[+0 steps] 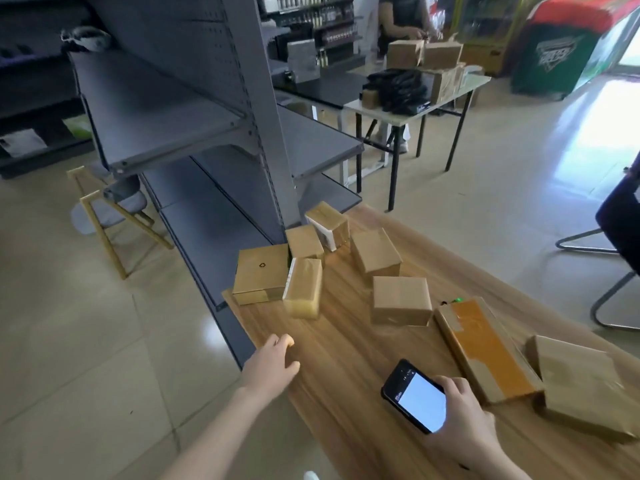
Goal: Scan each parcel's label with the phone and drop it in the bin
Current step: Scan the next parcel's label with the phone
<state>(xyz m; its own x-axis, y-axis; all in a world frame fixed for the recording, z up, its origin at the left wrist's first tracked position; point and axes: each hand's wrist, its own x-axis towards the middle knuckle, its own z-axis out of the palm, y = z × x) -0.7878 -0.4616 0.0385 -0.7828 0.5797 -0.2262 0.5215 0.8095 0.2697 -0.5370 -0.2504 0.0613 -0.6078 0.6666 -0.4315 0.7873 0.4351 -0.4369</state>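
Phone (pixel 415 396) sits gripped in the right hand (pixel 465 410), fingers curled round its right edge and its lit white screen facing up, low over the table (pixel 332 393). Just right of that hand lies a long parcel (pixel 485 348) with an orange strip, and just beside it, further right, a wrinkled parcel (pixel 585 382). Ahead of the right hand rests a near box (pixel 401 299), and beyond that a far box (pixel 375 251). The left hand (pixel 273 362) reaches forward at the table's left edge, empty, with the fingers loosely bent and the thumb out. Whether it touches the wood I cannot tell. Ahead of the left hand, near, stands a taped parcel (pixel 304 287), leaning against a flat box (pixel 261 273) with a recycling mark just to its left. Beyond these sit a small box (pixel 304 242) and, further still, a labelled box (pixel 327 225) with white showing on its side. Left of the left hand and rising ahead of it is a grey rack (pixel 207 133), its foot touching the table's far corner. Well beyond both hands a second table (pixel 381 109) carries brown boxes and black bags, with a person (pixel 401 15) standing behind it. A green cooler (pixel 561 53) stands far off to the right, and a chair (pixel 620 230) is well right of the right hand.
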